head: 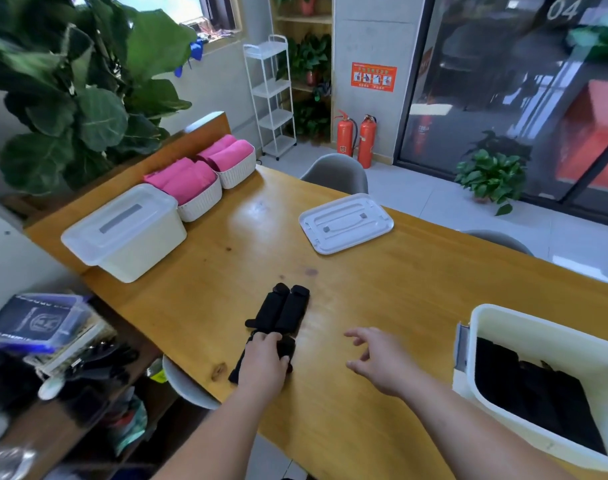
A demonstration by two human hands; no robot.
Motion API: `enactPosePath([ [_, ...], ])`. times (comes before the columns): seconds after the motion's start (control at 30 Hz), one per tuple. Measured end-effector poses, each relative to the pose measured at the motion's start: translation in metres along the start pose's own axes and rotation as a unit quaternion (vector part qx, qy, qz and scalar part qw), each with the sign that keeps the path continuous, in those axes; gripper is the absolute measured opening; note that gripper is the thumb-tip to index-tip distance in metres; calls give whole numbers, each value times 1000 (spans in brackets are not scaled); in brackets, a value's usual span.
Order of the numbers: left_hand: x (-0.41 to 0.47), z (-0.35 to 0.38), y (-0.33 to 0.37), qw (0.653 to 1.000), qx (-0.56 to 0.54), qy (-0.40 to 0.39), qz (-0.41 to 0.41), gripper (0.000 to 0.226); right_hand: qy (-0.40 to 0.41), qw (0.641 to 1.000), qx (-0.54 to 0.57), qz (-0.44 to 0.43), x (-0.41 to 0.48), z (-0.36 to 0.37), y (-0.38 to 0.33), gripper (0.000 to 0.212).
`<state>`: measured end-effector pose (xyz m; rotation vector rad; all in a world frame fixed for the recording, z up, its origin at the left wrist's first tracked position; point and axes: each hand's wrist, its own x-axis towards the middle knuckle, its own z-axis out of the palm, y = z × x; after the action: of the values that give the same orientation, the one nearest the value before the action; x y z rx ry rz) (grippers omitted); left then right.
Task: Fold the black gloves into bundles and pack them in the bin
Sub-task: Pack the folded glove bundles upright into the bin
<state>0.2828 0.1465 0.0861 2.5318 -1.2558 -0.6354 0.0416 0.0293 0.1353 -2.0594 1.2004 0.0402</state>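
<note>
A pair of black gloves (283, 311) lies side by side on the wooden table (382, 282), cuffs pointing away from me. My left hand (262, 362) lies on their near finger end, fingers curled over the black fabric. My right hand (378, 358) hovers open above the bare wood to the right of the gloves, fingers spread, holding nothing. At the right edge stands the white bin (524, 325), lid off, with several black gloves (531, 386) inside.
The bin's white lid (345, 221) lies at the table's middle far side. A closed white box (122, 233) and two baskets of pink cloth (205, 174) line the left edge. A cluttered shelf (53, 358) is at my left, grey chairs beyond.
</note>
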Motion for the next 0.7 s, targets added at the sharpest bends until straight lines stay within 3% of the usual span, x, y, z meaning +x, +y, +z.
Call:
enactPosePath([
  [0.37,-4,11,-5,998,-25,-65,-9,58,-52,998,-8,18,7,34,-24,58],
  [0.57,-4,14,0,995,10,-92,-26,45,-60,998,-13,30,-1,42,-20,56],
  [0.7,-5,17,5,992,-51,-109,-41,50,-60,997,-7,37,-5,41,-14,54],
])
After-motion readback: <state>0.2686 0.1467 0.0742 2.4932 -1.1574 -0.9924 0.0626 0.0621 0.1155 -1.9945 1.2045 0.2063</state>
